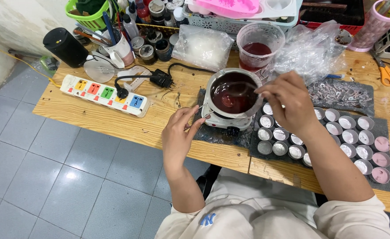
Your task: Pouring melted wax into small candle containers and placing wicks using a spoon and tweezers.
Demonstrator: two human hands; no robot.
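Left hand [178, 132] sat at the front-left of the small white hot plate [223, 120], grip pinched on a thin metal handle [198, 116] running toward the melting pot [233, 93]. Pot sat on the hot plate, mid-counter, holding dark red liquid. Right hand [288, 104] hovered at the pot's right rim, fingers pressed together on a thin stirrer [243, 87] that crossed over the liquid; tip detail too blurred to tell. Small round metal cups [280, 148] stood in rows on a dark mat [383, 128] just right of the hot plate, partly under the right forearm; the far-right ones held pale pink fill. Clear plastic cup [259, 44] with red liquid stood behind the pot. Power strip [104, 94] lay well left on the wooden counter [115, 119]; orange scissors [387, 73] far right.
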